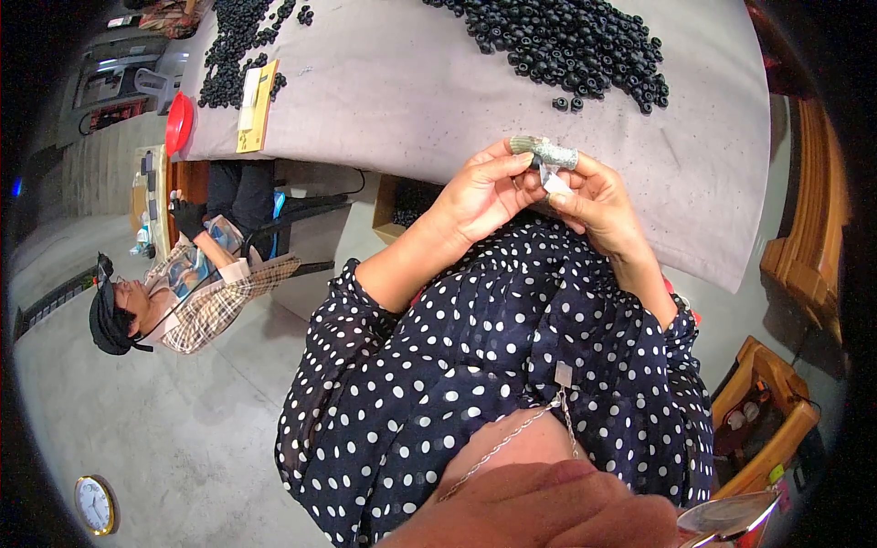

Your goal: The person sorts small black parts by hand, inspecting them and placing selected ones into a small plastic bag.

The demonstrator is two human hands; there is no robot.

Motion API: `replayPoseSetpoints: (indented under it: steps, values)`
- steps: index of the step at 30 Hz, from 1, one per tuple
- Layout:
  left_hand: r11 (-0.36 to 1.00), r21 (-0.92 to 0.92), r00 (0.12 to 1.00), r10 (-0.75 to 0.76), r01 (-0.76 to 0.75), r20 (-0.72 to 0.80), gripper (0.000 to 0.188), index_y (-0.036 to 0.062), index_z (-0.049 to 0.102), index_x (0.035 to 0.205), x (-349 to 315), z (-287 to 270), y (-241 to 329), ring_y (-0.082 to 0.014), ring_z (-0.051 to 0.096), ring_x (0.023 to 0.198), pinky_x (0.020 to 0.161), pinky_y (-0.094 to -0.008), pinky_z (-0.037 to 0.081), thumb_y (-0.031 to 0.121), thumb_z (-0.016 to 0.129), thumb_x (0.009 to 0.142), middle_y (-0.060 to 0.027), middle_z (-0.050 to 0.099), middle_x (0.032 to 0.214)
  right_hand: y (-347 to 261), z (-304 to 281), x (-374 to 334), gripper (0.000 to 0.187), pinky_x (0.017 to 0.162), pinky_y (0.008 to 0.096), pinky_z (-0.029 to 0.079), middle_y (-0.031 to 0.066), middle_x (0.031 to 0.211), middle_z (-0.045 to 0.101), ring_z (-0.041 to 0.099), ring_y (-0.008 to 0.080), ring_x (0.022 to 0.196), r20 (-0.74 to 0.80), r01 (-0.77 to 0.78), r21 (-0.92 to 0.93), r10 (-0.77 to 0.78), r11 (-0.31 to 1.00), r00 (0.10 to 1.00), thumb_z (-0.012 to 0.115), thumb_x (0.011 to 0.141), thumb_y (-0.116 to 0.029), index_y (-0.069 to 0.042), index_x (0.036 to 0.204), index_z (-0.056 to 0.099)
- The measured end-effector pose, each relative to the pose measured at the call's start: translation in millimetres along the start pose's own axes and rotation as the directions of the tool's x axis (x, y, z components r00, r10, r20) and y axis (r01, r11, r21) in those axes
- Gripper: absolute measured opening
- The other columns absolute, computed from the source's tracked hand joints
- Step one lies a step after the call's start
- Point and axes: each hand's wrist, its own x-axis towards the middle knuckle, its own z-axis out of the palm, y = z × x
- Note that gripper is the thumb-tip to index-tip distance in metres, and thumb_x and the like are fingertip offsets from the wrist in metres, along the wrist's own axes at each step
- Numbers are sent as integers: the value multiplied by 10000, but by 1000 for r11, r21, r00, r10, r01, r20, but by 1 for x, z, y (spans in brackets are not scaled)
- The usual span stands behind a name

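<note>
Close to my body at the table's near edge, both my hands are closed and nearly meet. My left hand (pixel 486 194) has thumb and fingers pinched together. A green ribbed cover (pixel 523 144) wraps its index fingertip. My right hand (pixel 600 201) pinches a small white and clear piece (pixel 554 181), its thumb on the near side. A pale grey speckled wrap (pixel 559 156) covers its index fingertip. Whatever sits between the left fingers is too small to make out. Part of the piece is hidden by the fingers.
Large heaps of small black round parts (pixel 585 50) and more black parts (pixel 239 41) lie on the cloth-covered table (pixel 393 91). A yellow strip (pixel 258 110) and a red bowl (pixel 179 124) are at its left. A co-worker (pixel 187 292) sits at left. A wooden chair (pixel 763 411) stands at right.
</note>
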Motion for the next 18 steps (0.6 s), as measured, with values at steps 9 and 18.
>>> replayPoseSetpoints:
  steps: [9,18]
  values:
    - [992,-119,997,-43,50,62,187,19,535,1050,0,0,-6,-135,583,753,736,-293,528,58,521,867,-63,588,883,-2,-2,1,390,405,131,288,-3,819,624,416,-11,505,-35,-9,-38,8,999,999,648,794,-106,-18,1158,538]
    - [994,-106,999,-33,36,25,227,9,495,1091,2,-2,-11,-166,597,860,765,-281,525,77,510,876,-99,585,999,-4,4,-2,406,422,126,301,-18,812,613,439,-5,529,-24,53,-138,-57,989,998,651,797,-127,-28,1169,523]
